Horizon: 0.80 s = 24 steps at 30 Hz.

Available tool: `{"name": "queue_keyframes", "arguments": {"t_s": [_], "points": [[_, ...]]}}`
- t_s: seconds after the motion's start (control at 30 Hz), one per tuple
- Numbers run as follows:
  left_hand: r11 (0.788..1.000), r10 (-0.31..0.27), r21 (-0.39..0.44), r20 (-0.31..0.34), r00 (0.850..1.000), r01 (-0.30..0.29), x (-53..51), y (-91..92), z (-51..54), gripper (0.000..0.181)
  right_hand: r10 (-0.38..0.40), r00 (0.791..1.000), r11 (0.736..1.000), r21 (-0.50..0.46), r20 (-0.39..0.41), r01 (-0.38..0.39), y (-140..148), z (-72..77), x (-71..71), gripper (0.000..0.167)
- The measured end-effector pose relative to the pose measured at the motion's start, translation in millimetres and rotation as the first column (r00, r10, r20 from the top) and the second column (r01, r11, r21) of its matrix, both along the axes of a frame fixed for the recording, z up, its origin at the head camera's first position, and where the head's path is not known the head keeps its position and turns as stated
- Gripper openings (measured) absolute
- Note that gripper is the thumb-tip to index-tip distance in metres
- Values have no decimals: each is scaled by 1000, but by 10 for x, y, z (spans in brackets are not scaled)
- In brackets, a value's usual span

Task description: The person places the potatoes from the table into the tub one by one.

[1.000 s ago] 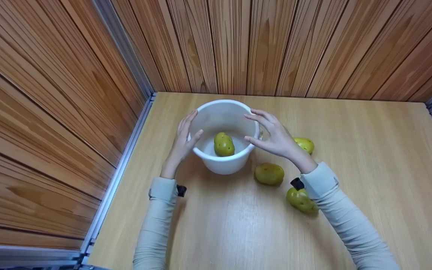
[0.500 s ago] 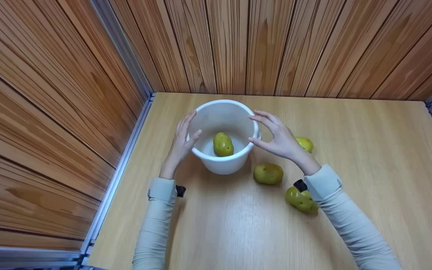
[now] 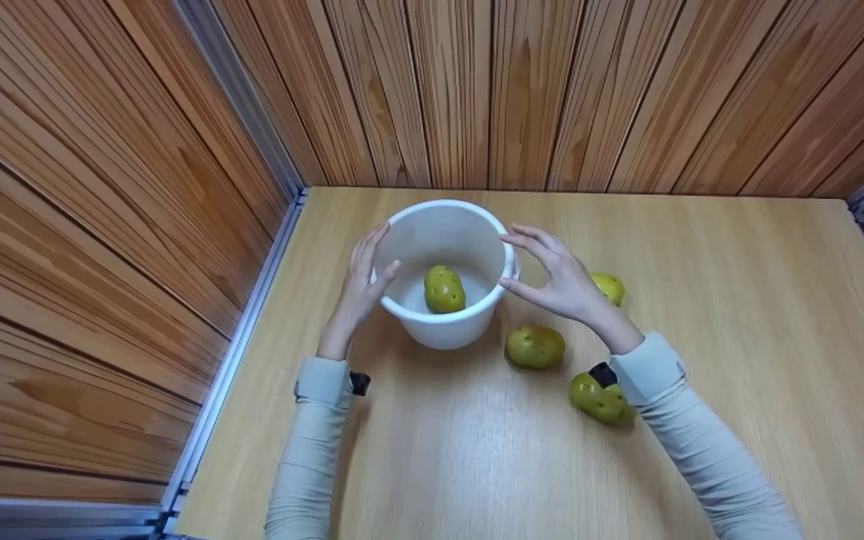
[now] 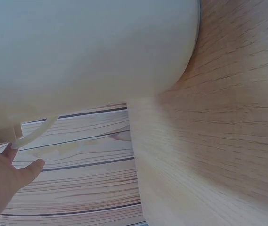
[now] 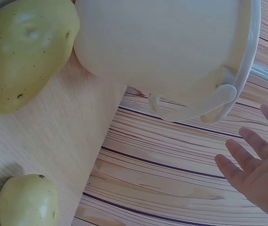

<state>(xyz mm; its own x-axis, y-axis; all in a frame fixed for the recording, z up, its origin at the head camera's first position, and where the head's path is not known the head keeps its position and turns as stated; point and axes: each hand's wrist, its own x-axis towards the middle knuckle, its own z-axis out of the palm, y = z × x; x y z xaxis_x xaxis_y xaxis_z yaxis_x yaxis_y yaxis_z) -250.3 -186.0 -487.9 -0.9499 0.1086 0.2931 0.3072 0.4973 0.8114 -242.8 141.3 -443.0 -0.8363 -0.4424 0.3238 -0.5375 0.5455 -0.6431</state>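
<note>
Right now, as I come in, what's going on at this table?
A person has a hand at each side of a white bucket on the table: the left hand at its left rim, the right hand at its right, fingers spread. I can't tell how firmly either touches it, if at all. One potato lies inside, and three more potatoes lie on the table to the right.

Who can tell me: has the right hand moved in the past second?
Yes. The right hand shifted slightly right in the head view, judged against the potato just below.
</note>
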Motion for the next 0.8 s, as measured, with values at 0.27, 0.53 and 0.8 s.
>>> {"name": "queue_keyframes", "arguments": {"t_s": [0.27, 0.53, 0.8], "points": [[1000, -2, -1, -9, 1000, 2, -4, -1, 1, 68, -4, 1000, 1000, -2, 2, 4, 36, -38, 27, 61], [1000, 5, -10, 5, 1000, -5, 3, 7, 15, 64, 9, 1000, 1000, -26, -25, -9, 110, -106, 55, 62], [1000, 9, -4, 3, 1000, -9, 3, 9, 13, 67, 5, 1000, 1000, -8, -17, -5, 167, -161, 84, 62]]}}
